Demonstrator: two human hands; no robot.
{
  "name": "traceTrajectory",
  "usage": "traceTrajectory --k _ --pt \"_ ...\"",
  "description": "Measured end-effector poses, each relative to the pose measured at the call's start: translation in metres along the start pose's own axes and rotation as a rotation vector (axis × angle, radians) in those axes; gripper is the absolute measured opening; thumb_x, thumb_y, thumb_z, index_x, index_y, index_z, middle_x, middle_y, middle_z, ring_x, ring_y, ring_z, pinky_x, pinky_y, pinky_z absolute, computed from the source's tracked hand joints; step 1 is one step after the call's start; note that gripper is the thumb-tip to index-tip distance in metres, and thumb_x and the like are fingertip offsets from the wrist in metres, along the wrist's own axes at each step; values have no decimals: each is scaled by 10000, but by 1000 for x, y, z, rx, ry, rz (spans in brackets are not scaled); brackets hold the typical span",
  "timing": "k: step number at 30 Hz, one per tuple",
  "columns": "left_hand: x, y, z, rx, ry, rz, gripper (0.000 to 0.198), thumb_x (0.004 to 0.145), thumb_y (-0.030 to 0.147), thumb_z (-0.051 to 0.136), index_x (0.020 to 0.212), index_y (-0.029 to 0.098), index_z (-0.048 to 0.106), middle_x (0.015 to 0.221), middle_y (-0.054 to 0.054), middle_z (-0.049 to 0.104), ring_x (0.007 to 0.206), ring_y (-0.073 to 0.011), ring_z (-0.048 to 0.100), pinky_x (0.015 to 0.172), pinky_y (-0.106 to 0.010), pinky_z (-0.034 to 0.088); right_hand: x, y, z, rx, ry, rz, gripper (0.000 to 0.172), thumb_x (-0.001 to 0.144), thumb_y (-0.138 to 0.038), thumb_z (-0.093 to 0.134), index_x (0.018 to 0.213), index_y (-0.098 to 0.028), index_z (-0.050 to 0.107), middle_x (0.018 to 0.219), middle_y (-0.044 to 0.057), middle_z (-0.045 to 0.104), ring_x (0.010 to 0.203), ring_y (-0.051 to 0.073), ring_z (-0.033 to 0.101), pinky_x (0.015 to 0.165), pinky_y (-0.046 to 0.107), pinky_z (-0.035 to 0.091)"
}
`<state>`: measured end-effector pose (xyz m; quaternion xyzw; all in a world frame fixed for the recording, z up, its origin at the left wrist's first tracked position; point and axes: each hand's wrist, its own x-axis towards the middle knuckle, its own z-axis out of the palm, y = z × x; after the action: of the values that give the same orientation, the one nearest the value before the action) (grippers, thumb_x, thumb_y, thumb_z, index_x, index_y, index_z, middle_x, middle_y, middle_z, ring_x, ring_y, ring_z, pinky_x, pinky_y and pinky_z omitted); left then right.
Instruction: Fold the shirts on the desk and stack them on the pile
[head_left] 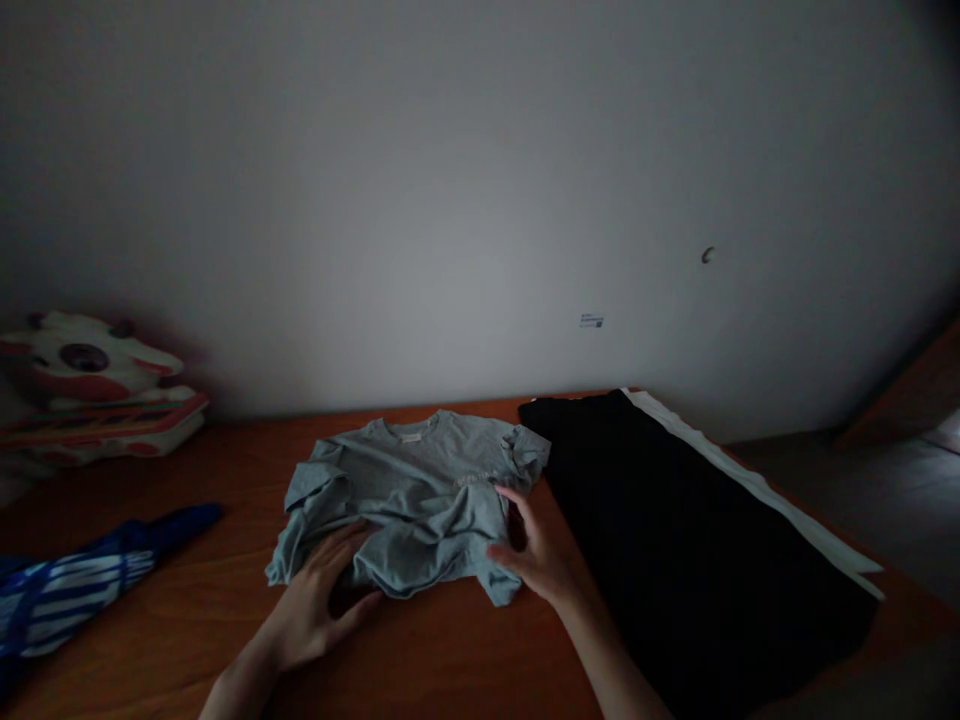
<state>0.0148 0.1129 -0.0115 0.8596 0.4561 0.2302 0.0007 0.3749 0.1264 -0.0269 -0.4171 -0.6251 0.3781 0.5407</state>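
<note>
A crumpled grey T-shirt (420, 480) lies on the wooden table (450, 660), its collar toward the wall and its lower part bunched up. My left hand (319, 600) rests at the shirt's lower left, fingers spread, with the fingertips on the cloth and the thumb apart. At the lower right of the shirt is my right hand (536, 550), its thumb and fingers apart beside the cloth. Neither hand is closed on the fabric.
Black cloth (690, 550) with a white edge (750, 475) lies to the right. On the left are a blue and white striped cloth (82, 590) and a cow-shaped toy keyboard (105, 390). A pale wall (450, 200) stands behind the table.
</note>
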Motion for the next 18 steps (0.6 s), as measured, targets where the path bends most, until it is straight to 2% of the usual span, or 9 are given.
traceTrajectory --k 3,4,6,9,11,13,14,16,18 --pt "2 -4 2 59 -8 73 558 824 302 645 1376 276 573 1409 -70 643 1320 -277 578 1074 -420 515 -6 -4 -2 -242 -209 -120 1116 515 -550 941 1487 -270 470 1498 140 498 1386 393 450 1141 547 371" --pt "4 -5 3 58 5 75 497 833 276 620 1330 284 612 1374 -60 670 1295 -270 599 1064 -420 523 -7 -5 -1 -297 -248 -142 1165 498 -525 951 1512 -276 436 1506 140 489 1385 401 449 1138 559 374" --pt "5 -8 5 28 52 33 373 870 282 573 1228 273 676 1278 -66 723 1205 -256 660 1015 -397 552 -8 -5 3 -352 -268 -162 1153 562 -429 927 1553 -267 361 1515 142 481 1386 391 452 1135 558 378" --pt "2 -13 5 -68 137 -131 318 922 353 504 1132 211 695 1095 -100 776 1008 -238 736 864 -328 600 -8 -6 5 -307 -151 -111 960 701 -246 768 1557 -221 334 1477 146 523 1340 334 513 1116 498 412" --pt "-2 -14 5 -131 177 -257 340 936 402 482 1125 190 668 986 -90 785 868 -224 752 754 -296 601 -6 -6 2 -210 -49 -1 795 744 -235 692 1493 -201 425 1284 123 662 1130 285 653 981 420 516" --pt "-5 -15 4 -177 217 -337 343 937 449 481 1117 205 642 922 -55 779 803 -217 744 702 -286 584 -2 -5 -5 -96 42 125 543 796 -339 668 1317 -205 592 993 64 732 857 239 696 779 346 560" --pt "-6 -14 4 -189 240 -355 337 931 471 488 1101 219 635 908 -39 774 801 -219 740 696 -288 577 1 -3 -9 -39 88 176 431 814 -418 660 1191 -210 663 892 44 725 786 230 683 718 328 551" --pt "-6 -13 6 -172 325 -377 324 902 512 528 1047 238 622 882 -26 757 797 -228 727 681 -303 563 7 2 -15 64 188 250 390 805 -570 659 954 -216 732 843 44 719 812 244 674 729 331 538" --pt "-3 -12 7 -97 474 -393 338 850 541 601 990 234 587 868 -41 724 779 -242 702 666 -330 549 12 7 -18 167 274 317 446 755 -653 694 844 -219 750 891 56 736 925 272 672 822 348 527"
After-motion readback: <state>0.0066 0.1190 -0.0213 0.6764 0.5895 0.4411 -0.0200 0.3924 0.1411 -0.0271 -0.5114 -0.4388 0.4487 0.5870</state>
